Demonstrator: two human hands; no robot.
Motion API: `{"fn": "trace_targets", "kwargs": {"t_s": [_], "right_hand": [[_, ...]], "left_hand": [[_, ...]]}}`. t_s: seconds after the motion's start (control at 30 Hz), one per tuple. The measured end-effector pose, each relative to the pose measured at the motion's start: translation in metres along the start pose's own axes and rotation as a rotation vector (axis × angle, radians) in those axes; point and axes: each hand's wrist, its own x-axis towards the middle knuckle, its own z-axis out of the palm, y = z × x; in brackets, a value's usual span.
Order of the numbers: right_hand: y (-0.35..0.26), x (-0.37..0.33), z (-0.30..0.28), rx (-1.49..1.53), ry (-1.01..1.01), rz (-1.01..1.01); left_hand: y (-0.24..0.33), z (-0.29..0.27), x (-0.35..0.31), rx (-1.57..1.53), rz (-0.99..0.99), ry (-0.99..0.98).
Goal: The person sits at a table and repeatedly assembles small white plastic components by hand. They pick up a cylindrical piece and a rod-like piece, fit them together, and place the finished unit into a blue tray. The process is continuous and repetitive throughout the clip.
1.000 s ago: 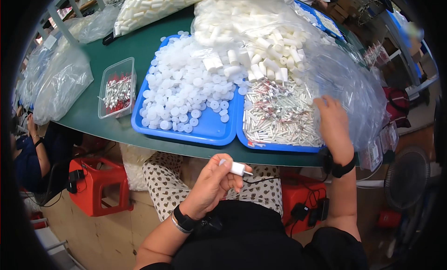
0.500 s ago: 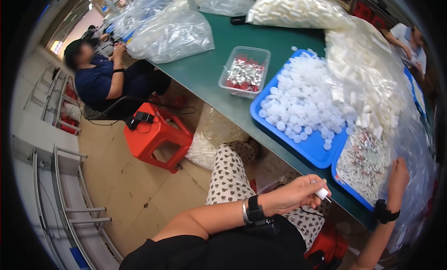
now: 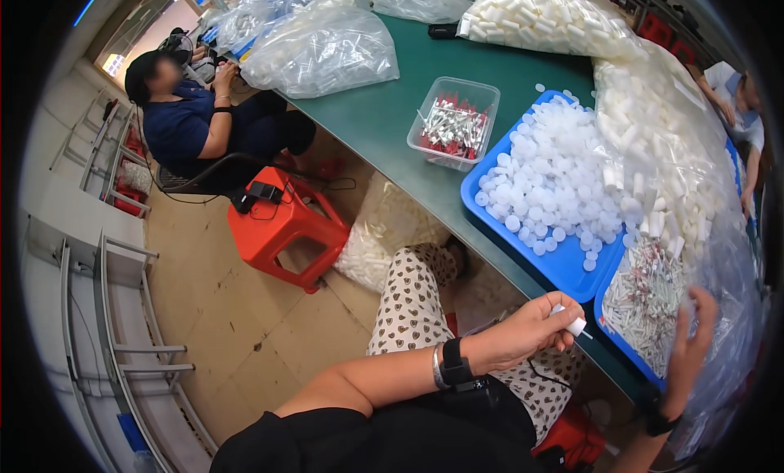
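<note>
My left hand (image 3: pixel 543 330) is closed around a short white plastic cylinder (image 3: pixel 576 326) with a thin pale stem sticking out of its end, held just off the table's near edge. My right hand (image 3: pixel 692 342) is raised at the near right, by a blue tray (image 3: pixel 627 342) full of small white stick-like parts with some reddish bits (image 3: pixel 649 297). Its fingers are blurred, and whether anything is between them cannot be made out. Left of that tray, a larger blue tray (image 3: pixel 572 279) holds a heap of translucent round caps (image 3: pixel 555 175).
A clear plastic tub (image 3: pixel 445 159) of red and silvery parts stands on the green table (image 3: pixel 359 118). A big bag of white cylinders (image 3: pixel 645 114) spreads along the right. Clear bags (image 3: pixel 327 57) lie at the back. A red stool (image 3: pixel 286 220) and a seated person (image 3: pixel 184 118) are left.
My right hand has come a little toward me and turned, its fingers now more upright. My left hand keeps hold of the white cylinder. The whole view has shifted slightly.
</note>
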Motion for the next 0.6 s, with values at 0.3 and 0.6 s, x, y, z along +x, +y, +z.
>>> {"fn": "trace_targets", "kwargs": {"t_s": [0.3,0.6], "right_hand": [[-0.092,-0.053,0.04,0.452,-0.444,-0.06],[-0.081,-0.07,0.053,0.54,-0.253,0.235]], "left_hand": [[-0.019,0.006,-0.004,0.106,0.139,0.028],[-0.015,0.002,-0.003,0.15,0.206,0.14]]}}
